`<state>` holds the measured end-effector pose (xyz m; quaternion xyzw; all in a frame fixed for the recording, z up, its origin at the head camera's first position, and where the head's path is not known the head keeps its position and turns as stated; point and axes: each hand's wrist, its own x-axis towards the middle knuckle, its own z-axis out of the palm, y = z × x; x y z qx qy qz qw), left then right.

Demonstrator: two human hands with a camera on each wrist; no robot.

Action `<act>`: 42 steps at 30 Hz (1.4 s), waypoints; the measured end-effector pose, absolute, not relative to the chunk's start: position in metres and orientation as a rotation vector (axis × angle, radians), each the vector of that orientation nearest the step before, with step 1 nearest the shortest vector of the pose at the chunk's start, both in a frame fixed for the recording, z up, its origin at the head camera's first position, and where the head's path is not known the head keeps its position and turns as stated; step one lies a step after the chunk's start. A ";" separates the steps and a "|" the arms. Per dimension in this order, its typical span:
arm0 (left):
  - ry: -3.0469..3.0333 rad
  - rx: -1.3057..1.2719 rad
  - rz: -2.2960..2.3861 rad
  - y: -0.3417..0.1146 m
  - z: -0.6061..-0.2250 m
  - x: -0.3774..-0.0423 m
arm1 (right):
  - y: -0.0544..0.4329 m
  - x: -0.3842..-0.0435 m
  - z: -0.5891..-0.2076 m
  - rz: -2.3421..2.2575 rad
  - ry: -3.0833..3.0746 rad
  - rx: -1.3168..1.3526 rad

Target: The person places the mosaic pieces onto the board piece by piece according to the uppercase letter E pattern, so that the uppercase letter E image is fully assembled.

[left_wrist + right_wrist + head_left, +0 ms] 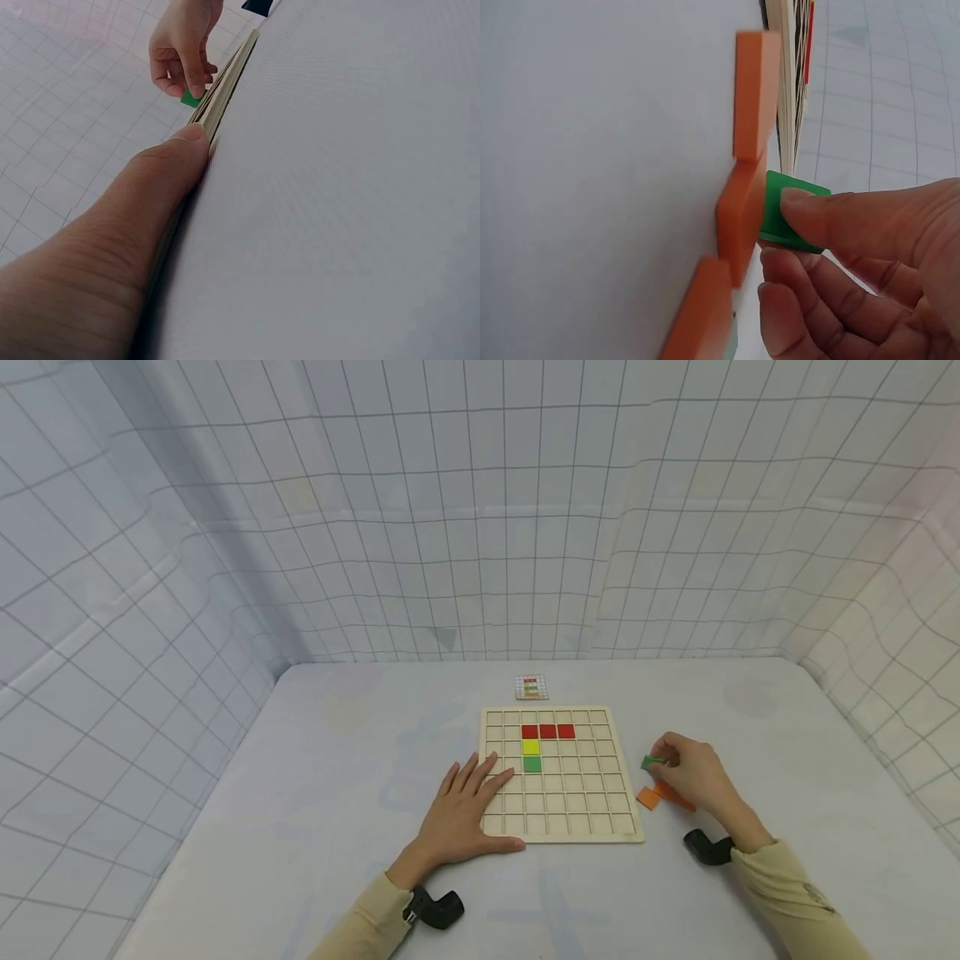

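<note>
A pale wooden grid board (566,802) lies on the table. My left hand (456,820) rests spread over its lower left corner, fingers on the squares and thumb along the near edge. Beyond those fingertips, a green tile (532,764) sits in the grid below a yellow tile (531,747), with a row of three red tiles (548,732) at the top. Right of the board, my right hand (693,774) pinches another green square tile (795,206) between thumb and fingers. Several orange tiles (648,797) lie under and beside that hand, some partly hidden by it.
A small pattern card (532,687) with coloured squares lies behind the board's far edge. White grid-lined cloth (480,527) hangs behind and at both sides of the white table (337,760). Black wrist devices (440,910) sit under both wrists.
</note>
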<state>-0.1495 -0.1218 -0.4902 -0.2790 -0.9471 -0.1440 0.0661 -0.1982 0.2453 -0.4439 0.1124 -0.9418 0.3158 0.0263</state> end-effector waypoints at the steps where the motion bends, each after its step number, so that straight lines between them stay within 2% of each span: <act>1: -2.855 -0.843 -0.437 -0.122 -0.491 -0.149 | 0.243 -0.198 -0.444 0.975 -2.904 0.357; 30: -2.857 -0.840 -0.460 -0.122 -0.490 -0.150 | 0.152 -0.209 -0.446 1.276 -2.761 0.787; 42: -2.839 -0.841 -0.476 -0.122 -0.491 -0.151 | 0.131 -0.218 -0.445 1.216 -2.834 0.780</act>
